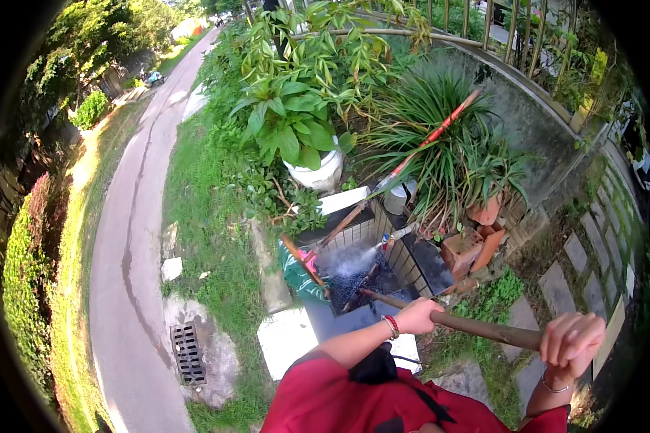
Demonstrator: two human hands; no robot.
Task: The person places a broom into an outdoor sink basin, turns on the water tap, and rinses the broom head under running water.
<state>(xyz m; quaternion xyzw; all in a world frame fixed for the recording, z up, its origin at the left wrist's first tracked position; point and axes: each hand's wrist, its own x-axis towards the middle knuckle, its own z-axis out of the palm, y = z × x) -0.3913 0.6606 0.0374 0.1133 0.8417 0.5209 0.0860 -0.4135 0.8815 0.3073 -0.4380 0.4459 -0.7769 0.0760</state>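
A mop's wooden handle [487, 330] slants down into a tiled outdoor basin [409, 265]. My left hand [417, 315], with a red bracelet at the wrist, is closed around the handle near the basin's front edge. Higher up, at the handle's end, my right hand [572, 345] is wrapped round it. Dark, stringy material [345, 290] lies at the lower end in the basin, partly blurred by splashing. From a tap [387, 239] on the basin's right side, water [354, 261] sprays in hard toward the left.
A green bag [300, 278] and a pink item [308, 260] sit at the basin's left edge. A red-and-white pole [433, 135] leans behind it. Bricks [462, 252] are stacked right, beside a potted plant [318, 169] farther back. A drain grate [188, 353] lies left.
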